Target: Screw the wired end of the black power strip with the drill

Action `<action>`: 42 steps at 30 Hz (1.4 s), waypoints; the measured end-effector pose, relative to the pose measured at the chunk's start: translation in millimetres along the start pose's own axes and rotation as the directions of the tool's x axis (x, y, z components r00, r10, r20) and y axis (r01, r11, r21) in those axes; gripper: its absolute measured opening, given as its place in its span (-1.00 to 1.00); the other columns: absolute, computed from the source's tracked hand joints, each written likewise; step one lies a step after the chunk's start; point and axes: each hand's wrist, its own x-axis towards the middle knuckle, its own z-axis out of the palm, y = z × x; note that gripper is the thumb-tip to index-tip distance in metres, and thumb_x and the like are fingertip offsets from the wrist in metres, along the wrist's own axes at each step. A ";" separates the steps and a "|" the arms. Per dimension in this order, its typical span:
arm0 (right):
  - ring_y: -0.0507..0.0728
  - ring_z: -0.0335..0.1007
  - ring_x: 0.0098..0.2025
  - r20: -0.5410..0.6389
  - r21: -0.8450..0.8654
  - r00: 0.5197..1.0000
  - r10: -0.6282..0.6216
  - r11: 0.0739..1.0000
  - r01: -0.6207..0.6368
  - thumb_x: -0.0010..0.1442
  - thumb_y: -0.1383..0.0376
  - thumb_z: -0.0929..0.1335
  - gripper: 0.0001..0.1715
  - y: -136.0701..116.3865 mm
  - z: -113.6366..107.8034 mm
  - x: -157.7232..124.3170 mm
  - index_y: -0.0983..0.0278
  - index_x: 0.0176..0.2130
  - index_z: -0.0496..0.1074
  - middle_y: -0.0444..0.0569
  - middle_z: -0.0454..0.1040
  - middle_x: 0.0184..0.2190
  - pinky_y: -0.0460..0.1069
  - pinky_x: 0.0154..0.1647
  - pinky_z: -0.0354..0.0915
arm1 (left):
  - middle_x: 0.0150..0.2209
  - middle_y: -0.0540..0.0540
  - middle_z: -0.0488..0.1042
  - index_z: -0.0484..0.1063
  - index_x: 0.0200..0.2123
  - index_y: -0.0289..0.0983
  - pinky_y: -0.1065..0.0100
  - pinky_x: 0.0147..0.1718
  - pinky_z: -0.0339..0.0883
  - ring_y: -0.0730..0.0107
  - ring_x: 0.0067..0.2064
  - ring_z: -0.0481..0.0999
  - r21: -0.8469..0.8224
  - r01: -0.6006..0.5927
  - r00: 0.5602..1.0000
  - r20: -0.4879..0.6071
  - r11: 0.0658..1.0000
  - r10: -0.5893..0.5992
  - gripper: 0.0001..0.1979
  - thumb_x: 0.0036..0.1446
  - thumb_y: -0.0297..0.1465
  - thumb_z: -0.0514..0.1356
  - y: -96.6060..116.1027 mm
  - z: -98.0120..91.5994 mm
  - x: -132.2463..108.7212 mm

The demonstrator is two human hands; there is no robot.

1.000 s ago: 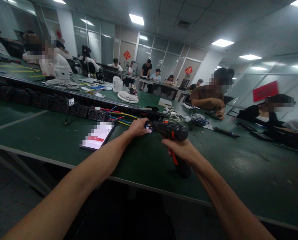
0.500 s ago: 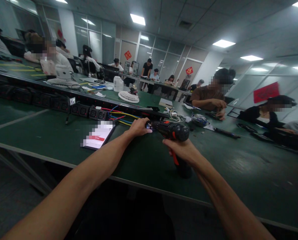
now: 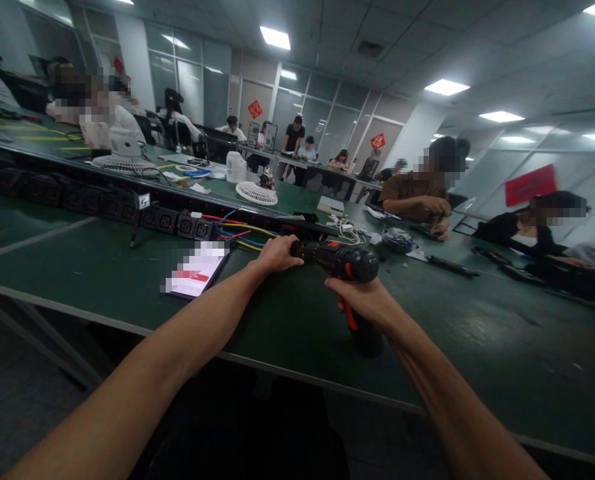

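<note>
A dark green tabletop (image 3: 277,320) with a pale near edge runs across a workshop-like room with glass partitions, ceiling lights (image 3: 447,87) and red wall signs. Several people sit or stand at other places; one in a brown top (image 3: 404,187) works across the table, to the right. A row of black sockets (image 3: 167,221) stretches from the tabletop's left side, ending in coloured wires (image 3: 250,230). A lit tablet (image 3: 202,267) lies between the sockets and the near edge.

The cordless drill (image 3: 344,258) is beyond the middle of the near edge, handle down, nose pointing left. The right hand (image 3: 364,298) is wrapped around its handle. The left hand (image 3: 278,255) has curled fingers at a small dark part by the drill's nose; whether they pinch it, I cannot tell.
</note>
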 end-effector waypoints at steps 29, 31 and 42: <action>0.07 0.32 -0.59 -0.008 0.005 1.000 -0.022 1.000 0.022 0.09 0.29 0.40 -0.91 0.7 1.0 0.2 0.21 -0.36 0.38 -0.14 0.37 -0.64 -0.02 -0.57 0.27 | -0.04 -0.12 0.63 0.47 0.03 -0.13 0.18 -0.01 0.39 0.04 0.02 0.60 -0.014 0.007 1.000 0.004 1.000 -0.007 -0.54 0.08 -0.16 0.41 2.7 -4.0 -2.4; 0.07 0.32 -0.60 -0.008 0.014 1.000 -0.026 1.000 0.026 0.08 0.28 0.41 -0.89 1.6 1.1 0.1 0.21 -0.36 0.38 -0.14 0.36 -0.64 -0.03 -0.58 0.25 | -0.03 -0.12 0.63 0.48 0.03 -0.14 0.19 -0.02 0.38 0.04 0.03 0.59 -0.021 0.002 1.000 0.004 1.000 -0.002 -0.54 0.09 -0.16 0.41 1.2 -3.3 -1.6; 0.05 0.31 -0.60 -0.001 0.012 0.999 -0.039 0.999 0.039 0.11 0.30 0.41 -0.89 6.5 0.9 3.5 0.22 -0.41 0.37 -0.14 0.35 -0.64 -0.03 -0.59 0.26 | -0.03 -0.14 0.63 0.48 0.03 -0.16 0.19 -0.07 0.37 0.03 0.01 0.60 -0.031 -0.029 1.000 0.003 0.999 0.029 -0.55 0.10 -0.16 0.40 -4.9 0.2 0.3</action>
